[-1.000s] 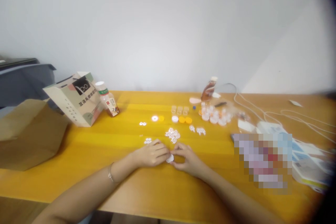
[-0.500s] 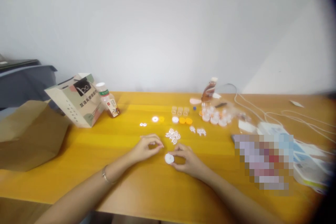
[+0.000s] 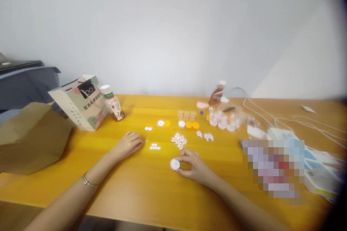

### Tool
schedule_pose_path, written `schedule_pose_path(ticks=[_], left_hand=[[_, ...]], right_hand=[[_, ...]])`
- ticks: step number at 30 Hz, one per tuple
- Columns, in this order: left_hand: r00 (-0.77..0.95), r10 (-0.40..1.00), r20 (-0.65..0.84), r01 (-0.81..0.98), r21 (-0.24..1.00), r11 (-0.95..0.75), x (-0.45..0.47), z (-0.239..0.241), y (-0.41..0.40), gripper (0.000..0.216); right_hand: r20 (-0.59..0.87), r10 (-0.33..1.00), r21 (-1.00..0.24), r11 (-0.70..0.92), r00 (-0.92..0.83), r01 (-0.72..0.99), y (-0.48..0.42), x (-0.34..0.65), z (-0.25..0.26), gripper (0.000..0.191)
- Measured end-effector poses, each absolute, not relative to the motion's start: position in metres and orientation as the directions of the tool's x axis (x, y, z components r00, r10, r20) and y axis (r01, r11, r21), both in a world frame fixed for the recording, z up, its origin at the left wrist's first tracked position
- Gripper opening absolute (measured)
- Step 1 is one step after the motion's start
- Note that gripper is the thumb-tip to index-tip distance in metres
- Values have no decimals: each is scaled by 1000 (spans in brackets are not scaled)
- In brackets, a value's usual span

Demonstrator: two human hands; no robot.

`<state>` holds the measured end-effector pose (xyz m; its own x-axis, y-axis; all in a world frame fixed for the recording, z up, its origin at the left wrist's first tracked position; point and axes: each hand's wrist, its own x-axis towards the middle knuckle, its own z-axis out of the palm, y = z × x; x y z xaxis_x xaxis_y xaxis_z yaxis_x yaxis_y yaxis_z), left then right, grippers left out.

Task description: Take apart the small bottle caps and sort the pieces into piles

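My right hand (image 3: pixel 196 168) pinches a round white lid (image 3: pixel 175 164) between thumb and fingers, low over the table. My left hand (image 3: pixel 129 146) is down at the tabletop with its fingers bent and close together; whatever is under the fingertips is hidden. A tiny pale piece (image 3: pixel 146 140) lies just right of those fingers. Between the hands is a group of small white discs (image 3: pixel 154 147). Behind the right hand lie several white cut-out pieces (image 3: pixel 179 140), wheel-like in pattern. Two small white rings (image 3: pixel 148 128) are beyond the left hand.
Farther back stand clear cups (image 3: pixel 186 115), orange caps (image 3: pixel 192 125) and a cluster of clear containers (image 3: pixel 222 122). A paper bag (image 3: pixel 86 104) and a white-capped bottle (image 3: pixel 110 101) are at left, a brown drink bottle (image 3: pixel 217 94) and cables (image 3: pixel 260 108) at back right.
My left hand has moved left, away from the white lid, uncovering the small white discs. My right hand holds the lid in the same place.
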<state>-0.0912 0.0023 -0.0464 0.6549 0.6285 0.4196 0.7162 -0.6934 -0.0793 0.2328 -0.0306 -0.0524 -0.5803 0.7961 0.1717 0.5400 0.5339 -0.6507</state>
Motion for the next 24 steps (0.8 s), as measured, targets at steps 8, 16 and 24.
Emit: schedule_pose_path(ticks=[8,16,24], left_hand=[[718,543,436,661,-183,-728,-84,-52,5,22],[627,490,606,672,-101,-734,-74,-47,-4,17],[767,440,466,524,-60,-849,17,-21,-51,22]], right_hand=[[173,801,-656,528,-573,539,-31,232,-50,25],[170,808,-724,491,-565,484,-30,232,-45,21],[327,797,-808,515,-508,287,-28,235,-41,19]])
